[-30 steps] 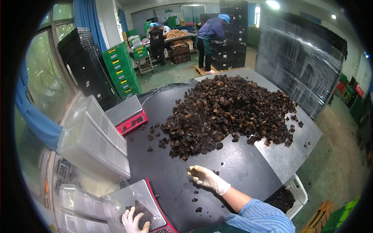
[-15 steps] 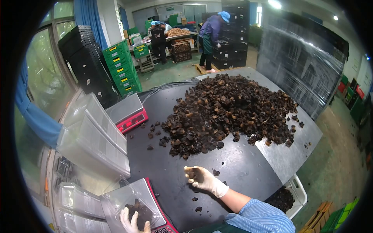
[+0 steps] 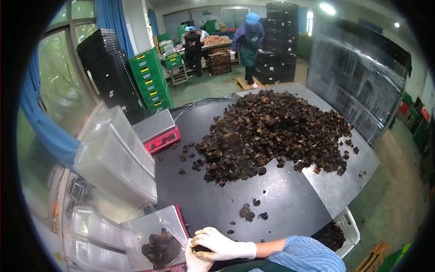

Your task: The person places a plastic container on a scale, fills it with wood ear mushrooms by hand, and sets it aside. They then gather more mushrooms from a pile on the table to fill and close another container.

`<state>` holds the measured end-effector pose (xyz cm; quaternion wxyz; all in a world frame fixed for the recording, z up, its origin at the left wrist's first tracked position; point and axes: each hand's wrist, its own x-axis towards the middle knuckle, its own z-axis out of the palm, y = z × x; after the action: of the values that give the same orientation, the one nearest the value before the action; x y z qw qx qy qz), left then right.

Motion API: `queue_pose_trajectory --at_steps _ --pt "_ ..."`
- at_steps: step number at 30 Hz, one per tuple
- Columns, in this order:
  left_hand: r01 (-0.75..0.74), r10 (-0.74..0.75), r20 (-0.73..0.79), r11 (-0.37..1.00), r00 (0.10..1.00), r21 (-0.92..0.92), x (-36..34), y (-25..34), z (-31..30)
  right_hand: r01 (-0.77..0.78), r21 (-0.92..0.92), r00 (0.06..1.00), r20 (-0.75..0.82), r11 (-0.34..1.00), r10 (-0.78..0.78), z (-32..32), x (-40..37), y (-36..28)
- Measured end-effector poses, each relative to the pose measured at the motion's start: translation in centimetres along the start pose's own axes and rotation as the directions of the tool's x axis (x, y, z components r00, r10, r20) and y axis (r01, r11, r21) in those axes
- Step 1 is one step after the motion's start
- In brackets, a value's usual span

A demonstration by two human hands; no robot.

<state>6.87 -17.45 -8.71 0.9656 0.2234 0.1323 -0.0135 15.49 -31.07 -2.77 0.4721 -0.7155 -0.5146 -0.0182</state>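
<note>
My gloved left hand (image 3: pixel 196 260) and gloved right hand (image 3: pixel 222 245) meet at the bottom, beside the near scale. A dark wood ear mushroom (image 3: pixel 202 248) shows between them, partly covered by the fingers. Just left of the hands, a clear plastic box (image 3: pixel 177 225) with its lid up rests on the near scale (image 3: pixel 180 213), holding a clump of wood ear mushrooms (image 3: pixel 161 249). A large heap of wood ear mushrooms (image 3: pixel 272 131) covers the far part of the dark table (image 3: pixel 281 195). A small clump (image 3: pixel 247 212) lies on the table beyond my right hand.
Stacked clear boxes (image 3: pixel 115 154) stand along the left, with a second red scale (image 3: pixel 161 136) behind them. A white basket (image 3: pixel 349 231) of dark pieces sits below the right edge. Farther off are green crates (image 3: pixel 152 81), a wrapped stack (image 3: pixel 358 77) and a co-worker (image 3: pixel 249 45).
My right hand has moved left and down to meet my left hand, which has left the box's contents. A small clump shows near where my right hand was. The far co-worker has turned.
</note>
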Motion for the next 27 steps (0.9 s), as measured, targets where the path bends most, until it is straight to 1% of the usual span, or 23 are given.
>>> queue_pose_trajectory --at_steps 1,2,3,4,5,6,7,8,9,10,11,12,13,14,15,16,17,18,20,24,25,26,27 --pt "0.019 -0.019 0.004 0.996 1.0 -0.088 -0.2 0.0 -0.5 -0.014 0.04 0.999 0.047 0.999 0.012 -0.6 0.0 -0.1" --pt "0.038 -0.036 0.013 0.983 0.999 -0.178 -0.4 0.0 -0.8 -0.055 0.169 0.998 0.043 0.984 0.049 -0.8 -0.2 -0.2" --pt "-0.15 0.178 0.008 0.804 0.984 0.576 -2.0 1.2 5.2 -0.096 0.295 0.995 0.044 0.951 0.087 -0.8 -0.3 -0.2" --pt "-0.199 0.322 0.153 0.115 0.934 0.973 -3.6 2.4 11.2 -0.134 0.414 0.991 0.052 0.9 0.124 -0.9 -0.4 -0.3" --pt "-0.114 0.203 -0.035 0.673 0.979 0.731 -3.4 3.3 8.9 -0.145 0.601 0.987 0.028 0.786 0.16 -1.1 -0.4 -0.5" --pt "0.028 -0.002 -0.119 0.976 0.993 0.216 -2.9 5.0 4.6 -0.083 0.615 0.989 -0.044 0.784 0.14 -1.6 -0.1 -0.8" --pt "0.174 -0.216 -0.072 0.91 0.974 -0.377 -2.9 5.8 2.3 -0.064 0.561 0.99 -0.067 0.825 0.122 -2.1 0.0 -0.7" --pt "-0.079 0.048 -0.163 0.979 0.985 -0.189 -3.9 6.9 5.4 -0.046 0.508 0.991 -0.084 0.86 0.102 -2.7 0.2 -0.5" --pt "-0.25 0.251 -0.024 0.967 0.968 0.047 -4.7 9.1 4.0 -0.145 0.544 0.983 -0.013 0.826 0.181 -3.1 0.2 -0.4" --pt "-0.531 0.551 0.055 0.768 0.833 0.357 -5.0 9.4 7.4 -0.27 0.534 0.958 0.063 0.801 0.281 -3.5 0.2 -0.5" --pt "-0.633 0.741 0.091 0.496 0.666 0.595 -5.5 10.6 7.3 -0.334 0.533 0.938 0.107 0.777 0.33 -3.6 0.0 -0.3" --pt "-0.433 0.832 0.158 0.107 0.532 0.895 -5.9 12.3 4.5 -0.398 0.529 0.914 0.159 0.75 0.373 -3.5 -0.1 -0.1" --pt "-0.214 0.852 0.297 -0.223 0.432 0.951 -5.7 12.8 3.8 -0.395 0.5 0.915 0.14 0.771 0.378 -3.7 0.1 -0.2" --pt "-0.018 0.737 0.435 -0.499 0.517 0.866 -5.8 13.2 4.4 -0.395 0.477 0.916 0.134 0.785 0.379 -3.6 0.1 -0.4" --pt "0.102 0.6 0.468 -0.678 0.649 0.728 -5.6 13.4 3.7 -0.406 0.489 0.91 0.142 0.772 0.389 -3.3 0.0 -0.3" --pt "0.196 0.532 0.401 -0.751 0.746 0.631 -5.5 12.8 2.0 -0.42 0.5 0.904 0.151 0.758 0.401 -3.0 -0.2 -0.2" --pt "0.202 0.506 0.362 -0.757 0.783 0.621 -5.9 12.7 2.3 -0.418 0.481 0.906 0.162 0.771 0.391 -2.9 -0.3 -0.1" --pt "0.136 0.511 0.364 -0.704 0.779 0.697 -6.0 13.0 2.1 -0.408 0.459 0.912 0.163 0.789 0.376 -2.9 -0.2 0.0" --pt "0.069 0.524 0.27 -0.539 0.808 0.839 -6.9 13.6 4.0 -0.425 0.477 0.901 0.147 0.769 0.407 -2.9 -0.4 0.1" --pt "-0.098 0.687 0.259 -0.266 0.679 0.959 -9.2 14.5 4.3 -0.471 0.534 0.872 0.161 0.702 0.463 -2.6 -1.2 1.8" --pt "-0.059 0.734 0.243 -0.267 0.634 0.962 -9.9 15.0 3.6 -0.503 0.558 0.851 0.185 0.66 0.492 -2.8 -1.1 1.7" --pt "-0.085 0.784 0.228 -0.22 0.578 0.972 -10.5 15.4 2.1 -0.532 0.58 0.829 0.207 0.618 0.52 -2.9 -0.9 1.7" --pt "-0.176 0.832 0.105 -0.01 0.544 0.984 -11.1 15.7 0.8 -0.552 0.559 0.82 0.229 0.619 0.524 -3.0 -0.8 1.9"
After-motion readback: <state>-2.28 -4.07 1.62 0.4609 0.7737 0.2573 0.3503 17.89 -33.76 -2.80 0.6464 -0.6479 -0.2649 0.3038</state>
